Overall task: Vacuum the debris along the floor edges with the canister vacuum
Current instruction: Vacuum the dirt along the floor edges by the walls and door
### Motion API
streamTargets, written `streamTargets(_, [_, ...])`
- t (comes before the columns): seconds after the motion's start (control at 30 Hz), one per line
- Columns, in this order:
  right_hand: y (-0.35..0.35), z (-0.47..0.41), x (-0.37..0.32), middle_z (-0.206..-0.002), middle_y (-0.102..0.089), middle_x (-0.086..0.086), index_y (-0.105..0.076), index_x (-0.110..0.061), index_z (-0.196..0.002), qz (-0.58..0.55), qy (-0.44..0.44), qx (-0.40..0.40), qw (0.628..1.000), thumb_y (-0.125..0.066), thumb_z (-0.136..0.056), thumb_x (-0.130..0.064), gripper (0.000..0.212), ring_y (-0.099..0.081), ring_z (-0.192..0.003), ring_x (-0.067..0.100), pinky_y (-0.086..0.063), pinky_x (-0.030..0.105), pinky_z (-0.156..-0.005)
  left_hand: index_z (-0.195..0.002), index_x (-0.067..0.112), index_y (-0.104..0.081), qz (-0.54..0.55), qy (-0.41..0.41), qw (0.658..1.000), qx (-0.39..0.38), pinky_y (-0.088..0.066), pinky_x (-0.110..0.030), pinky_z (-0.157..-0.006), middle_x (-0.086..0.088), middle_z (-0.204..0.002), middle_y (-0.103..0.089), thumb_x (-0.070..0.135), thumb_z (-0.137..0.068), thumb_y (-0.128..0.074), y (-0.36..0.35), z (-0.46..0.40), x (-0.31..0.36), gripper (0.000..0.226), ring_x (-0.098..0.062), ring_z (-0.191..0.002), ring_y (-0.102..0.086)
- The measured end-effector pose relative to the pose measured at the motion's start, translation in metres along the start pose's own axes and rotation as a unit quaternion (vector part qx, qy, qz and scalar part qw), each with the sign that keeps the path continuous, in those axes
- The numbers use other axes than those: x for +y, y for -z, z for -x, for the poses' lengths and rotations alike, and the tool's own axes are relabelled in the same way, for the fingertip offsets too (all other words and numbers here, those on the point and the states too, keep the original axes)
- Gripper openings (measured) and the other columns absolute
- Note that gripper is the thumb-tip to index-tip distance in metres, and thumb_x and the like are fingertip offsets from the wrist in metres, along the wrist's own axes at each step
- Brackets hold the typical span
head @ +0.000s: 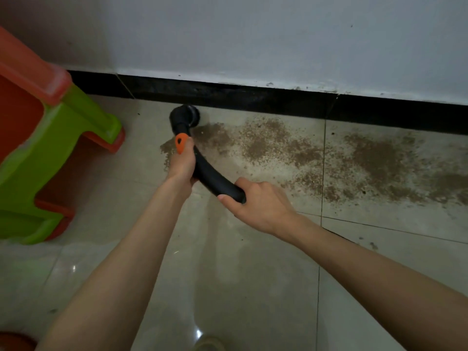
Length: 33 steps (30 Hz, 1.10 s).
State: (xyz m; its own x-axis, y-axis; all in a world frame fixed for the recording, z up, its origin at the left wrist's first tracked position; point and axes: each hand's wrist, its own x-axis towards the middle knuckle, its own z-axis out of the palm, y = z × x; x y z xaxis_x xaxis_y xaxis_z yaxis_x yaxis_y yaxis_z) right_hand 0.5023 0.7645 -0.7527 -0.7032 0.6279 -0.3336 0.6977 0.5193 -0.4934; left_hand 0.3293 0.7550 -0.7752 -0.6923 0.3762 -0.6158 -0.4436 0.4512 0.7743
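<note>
Where the pale glossy floor tiles (253, 274) meet the black baseboard (253, 97) under a white wall (278, 34), brown gritty debris (329, 153) lies spread in a band from the middle toward 3 o'clock, thinning near the dark grout lines. At the band's 9 o'clock end, the round brush nozzle (184, 116) of the vacuum sits on the floor just beside the baseboard. The curved black wand (212, 176) runs back from it toward 5 o'clock. The left hand (182, 163) has its fingers wrapped around the wand next to an orange slider (181, 145); the right hand (258, 201) has its fingers closed over the wand's rear end. A green and orange plastic stool (50, 138) stands at 9 o'clock, well apart from the debris.
</note>
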Motion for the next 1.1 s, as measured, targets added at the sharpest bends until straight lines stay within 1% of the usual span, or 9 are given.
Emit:
streamTargets(0.13, [-0.015,-0.003,-0.032,-0.081,-0.053,0.0,-0.052,-0.022,-0.107,0.007,0.057,-0.061,0.996,-0.04,-0.094,-0.062,0.044,-0.051,-0.075,0.023,-0.038,0.032,-0.065,-0.135,0.005,-0.041,0.03,0.018,0.996,0.084,-0.046,-0.034,-0.078,-0.011,-0.116,-0.054,0.043,-0.097,-0.044,0.055,0.007,-0.012,0.054,-0.024,-0.1,-0.054])
streamTargets(0.23, [-0.025,-0.003,-0.043,-0.08,-0.053,-0.001,-0.051,-0.021,-0.104,0.02,0.091,-0.103,0.99,-0.04,-0.095,-0.06,0.042,-0.051,-0.075,0.022,-0.037,0.032,-0.064,-0.138,0.004,-0.038,0.048,0.047,0.992,0.104,-0.046,-0.036,-0.08,-0.012,-0.118,-0.054,0.044,-0.098,-0.042,0.082,0.012,-0.027,0.056,-0.025,-0.101,-0.053])
streamTargets(0.37, [-0.032,0.0,-0.044,-0.082,-0.056,-0.001,-0.054,-0.02,-0.109,0.041,0.111,-0.129,0.985,-0.04,-0.095,-0.06,0.044,-0.052,-0.077,0.022,-0.04,0.033,-0.066,-0.138,0.004,-0.036,0.075,0.065,0.989,0.109,-0.046,-0.036,-0.081,-0.009,-0.108,-0.049,0.04,-0.099,-0.041,0.088,0.021,-0.045,0.053,-0.024,-0.098,-0.052])
streamTargets(0.43, [-0.031,-0.001,-0.041,-0.082,-0.054,-0.001,-0.053,-0.021,-0.109,0.049,0.109,-0.127,0.985,-0.039,-0.095,-0.06,0.044,-0.051,-0.077,0.021,-0.039,0.033,-0.067,-0.138,0.004,-0.036,0.078,0.063,0.99,0.102,-0.046,-0.036,-0.082,-0.01,-0.109,-0.05,0.04,-0.1,-0.04,0.084,0.02,-0.045,0.053,-0.024,-0.099,-0.052])
streamTargets(0.6, [-0.026,-0.01,-0.029,-0.083,-0.057,0.0,-0.048,-0.025,-0.098,0.038,0.075,-0.098,0.992,-0.04,-0.094,-0.062,0.038,-0.053,-0.077,0.022,-0.038,0.032,-0.066,-0.136,0.003,-0.038,0.068,0.056,0.994,0.069,-0.048,-0.035,-0.079,-0.01,-0.11,-0.052,0.039,-0.099,-0.042,0.065,0.003,-0.035,0.052,-0.025,-0.099,-0.054])
streamTargets(0.77, [-0.026,-0.024,-0.023,-0.089,-0.067,0.003,-0.052,-0.025,-0.098,0.01,0.058,-0.076,0.995,-0.041,-0.092,-0.064,0.04,-0.061,-0.084,0.025,-0.046,0.033,-0.07,-0.136,0.006,-0.038,0.038,0.055,0.996,0.057,-0.047,-0.035,-0.078,-0.011,-0.114,-0.052,0.04,-0.099,-0.042,0.052,-0.012,-0.022,0.05,-0.024,-0.1,-0.053])
streamTargets(0.87, [-0.027,-0.03,-0.024,-0.089,-0.067,0.004,-0.05,-0.026,-0.095,-0.005,0.044,-0.065,0.997,-0.041,-0.092,-0.064,0.039,-0.06,-0.084,0.025,-0.044,0.033,-0.068,-0.136,0.006,-0.039,0.02,0.053,0.997,0.049,-0.046,-0.034,-0.077,-0.01,-0.113,-0.052,0.041,-0.098,-0.042,0.048,-0.02,-0.014,0.051,-0.024,-0.101,-0.054])
streamTargets(1.0, [-0.023,-0.026,-0.015,-0.088,-0.066,0.004,-0.054,-0.023,-0.1,-0.007,0.025,-0.041,0.999,-0.041,-0.093,-0.063,0.042,-0.06,-0.083,0.026,-0.042,0.034,-0.068,-0.134,0.005,-0.04,0.007,0.045,0.999,0.022,-0.046,-0.033,-0.076,-0.009,-0.109,-0.053,0.039,-0.098,-0.042,0.032,-0.02,-0.012,0.049,-0.023,-0.099,-0.054])
streamTargets(1.1, [-0.02,-0.021,-0.004,-0.087,-0.065,0.003,-0.056,-0.022,-0.105,-0.01,0.006,-0.03,0.999,-0.041,-0.094,-0.062,0.045,-0.06,-0.082,0.026,-0.042,0.033,-0.067,-0.132,0.007,-0.042,-0.002,0.039,0.999,-0.006,-0.047,-0.032,-0.072,-0.006,-0.099,-0.052,0.039,-0.098,-0.042,0.017,-0.018,-0.013,0.047,-0.021,-0.094,-0.054])
